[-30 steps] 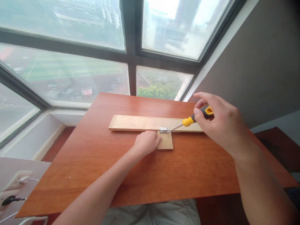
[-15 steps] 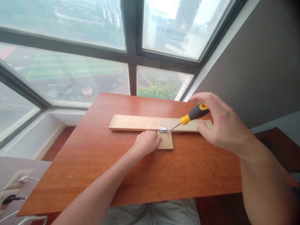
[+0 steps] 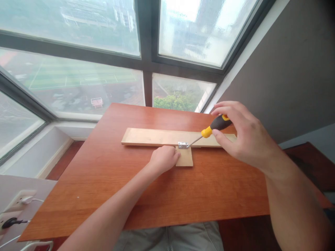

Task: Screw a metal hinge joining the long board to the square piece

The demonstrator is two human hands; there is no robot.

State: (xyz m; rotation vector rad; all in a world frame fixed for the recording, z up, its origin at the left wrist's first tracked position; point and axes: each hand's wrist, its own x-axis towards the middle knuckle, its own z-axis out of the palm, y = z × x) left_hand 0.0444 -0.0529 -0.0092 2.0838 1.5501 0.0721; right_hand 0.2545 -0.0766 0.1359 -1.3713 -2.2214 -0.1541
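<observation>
My right hand (image 3: 243, 139) grips the screwdriver (image 3: 213, 128), its tip on the hinge (image 3: 183, 145), driving a screw. My left hand (image 3: 163, 158) closes on the block (image 3: 185, 158) beside the hinge. The next turn calls for steady downward pressure.

My reddish wooden table (image 3: 104, 195) sits against dark-framed windows (image 3: 146, 69) full of pale daylight. A grey wall (image 3: 288, 69) stands to my right; white sockets (image 3: 18, 202) sit low on my left.

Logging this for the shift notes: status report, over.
Right hand pinching screwdriver handle, tip on metal hinge. Left hand curled on small block, at its edge. Hinge bridges block and long board. Nothing blocking the tip.
</observation>
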